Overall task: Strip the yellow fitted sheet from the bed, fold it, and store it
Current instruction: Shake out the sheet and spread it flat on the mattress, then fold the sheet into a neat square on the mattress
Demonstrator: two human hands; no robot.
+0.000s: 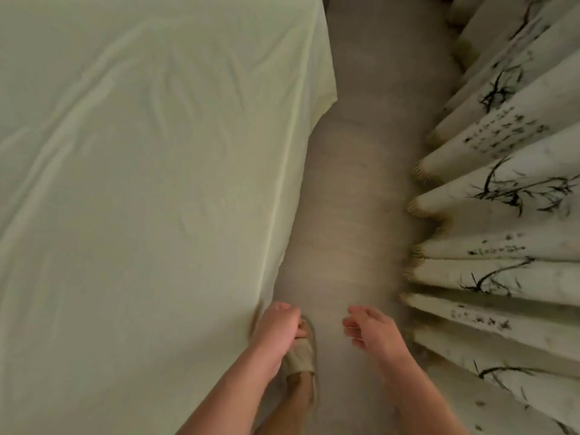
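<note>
Covering the whole left side of the view, the sheet point(135, 183) lies pale yellow and lightly wrinkled over the bed, its edge falling down the bed's side toward the floor point(361, 183). A corner of the bed juts out at upper centre, where the sheet hangs in a loose fold. Along the right runs a curtain point(508, 215), white with dark branch and script prints, its pleats fanning out and its fringed hem touching the floor. Between bed and curtain the grey floor forms a narrow aisle, with the curtain folds crowding it from the right.

At the bottom of the view, two bare forearms reach forward over the aisle. The left hand point(277, 328) hovers just beside the sheet's hanging edge, fingers curled in loosely; whether they touch the fabric cannot be told through the blur. The right hand point(373, 331) hangs apart from it over the floor, fingers relaxed and slightly bent, holding nothing. Below the left hand a foot in a beige slipper point(299, 359) stands on the floor close to the bed.
</note>
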